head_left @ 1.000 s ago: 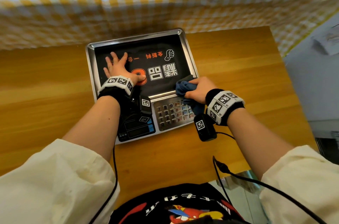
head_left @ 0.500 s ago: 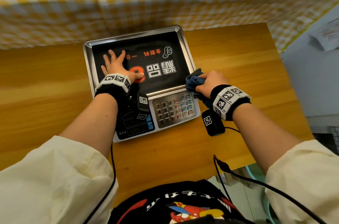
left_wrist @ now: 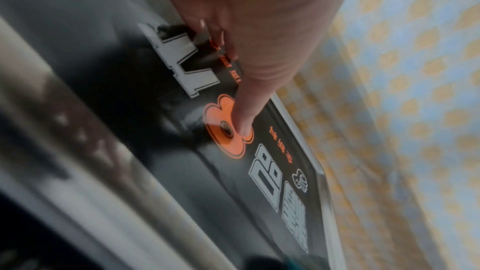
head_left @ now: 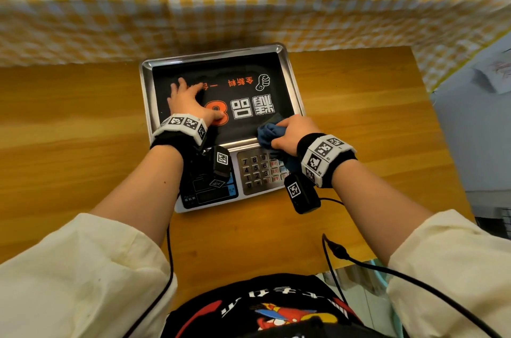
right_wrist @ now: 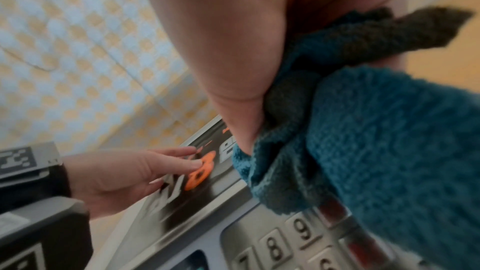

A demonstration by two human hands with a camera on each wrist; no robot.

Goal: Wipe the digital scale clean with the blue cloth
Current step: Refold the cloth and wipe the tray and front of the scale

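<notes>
The digital scale [head_left: 296, 94] sits on the wooden table, with a steel pan, a black printed sheet, a keypad [head_left: 257, 171] and a display at the near side. My left hand [head_left: 188, 101] lies flat on the left of the pan, fingers straight, thumb on the orange figure [left_wrist: 228, 128]. My right hand [head_left: 293, 134] grips the bunched blue cloth [head_left: 269, 134] at the pan's near right corner, above the keypad [right_wrist: 288, 241]. The cloth [right_wrist: 363, 141] hangs from the fist in the right wrist view, where the left hand [right_wrist: 135, 169] also shows.
The wooden table [head_left: 359, 105] spreads to both sides of the scale. A yellow and blue checked cloth [head_left: 249, 0] hangs behind it. The table's right edge borders a grey surface [head_left: 475, 130]. Black cables [head_left: 345, 254] trail from my wrists at the near edge.
My right hand with the blue cloth went right to the pan's edge, then came back left onto the near right corner of the pan. The left hand stayed flat.
</notes>
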